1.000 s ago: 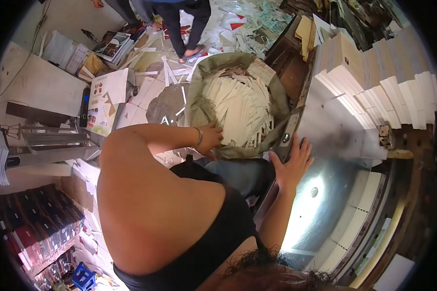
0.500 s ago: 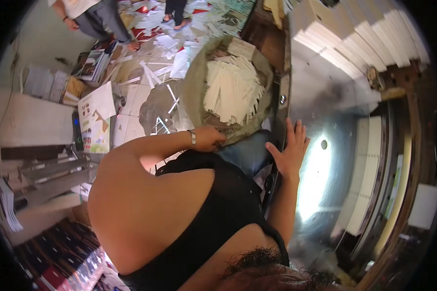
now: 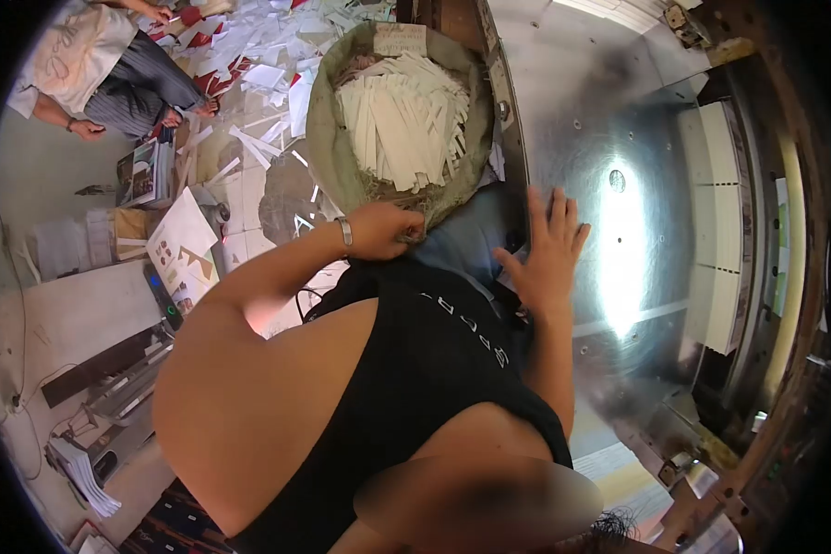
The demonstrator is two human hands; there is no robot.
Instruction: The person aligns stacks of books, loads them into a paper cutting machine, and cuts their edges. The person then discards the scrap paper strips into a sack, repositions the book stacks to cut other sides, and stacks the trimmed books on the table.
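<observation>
Sack holds pale paper strips; left fingers grip it.

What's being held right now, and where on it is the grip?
The left hand grips the sack of paper strips by bunched fabric at its near rim. The right hand rests open on the metal surface, holding nothing.

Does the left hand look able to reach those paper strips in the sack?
Probably yes: the left hand grips the sack at its near edge, and the paper strips lie uncovered just beyond. It would likely need to let go first.
</observation>
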